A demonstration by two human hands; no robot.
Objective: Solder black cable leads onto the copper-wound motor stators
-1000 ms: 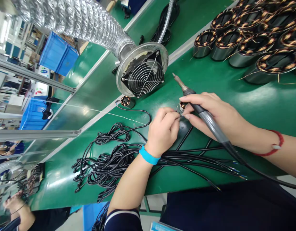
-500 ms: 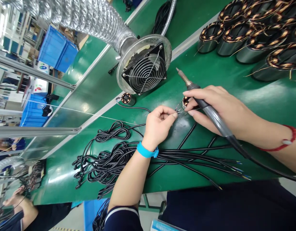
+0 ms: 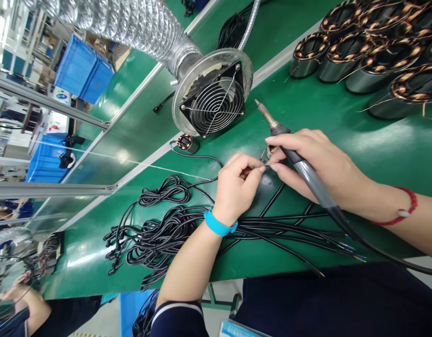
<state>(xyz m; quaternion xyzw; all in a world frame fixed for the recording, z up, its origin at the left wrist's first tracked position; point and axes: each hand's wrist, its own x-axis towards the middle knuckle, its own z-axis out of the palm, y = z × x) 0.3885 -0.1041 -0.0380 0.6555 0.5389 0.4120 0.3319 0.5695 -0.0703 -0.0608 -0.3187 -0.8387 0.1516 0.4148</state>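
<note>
My right hand grips a soldering iron, its bare tip pointing up and to the left, away from the wires. The thumb and a finger of that hand also reach to a thin wire. My left hand, with a blue band at the wrist, pinches the same wire between thumb and fingertips. Just behind the fingertips sits a small wound stator, mostly hidden by my right hand. Another small stator, with a black cable running from it, stands farther left by the metal rail.
A fume fan on a silver duct hangs above the table. Larger wound stators fill the upper right. Bundled black cables lie left, stripped ends reaching right. A co-worker's hand shows at lower left.
My left hand has shifted slightly right, and its fingertips now meet those of my right hand at the wire. The soldering iron stays in my right hand, nearly unmoved.
</note>
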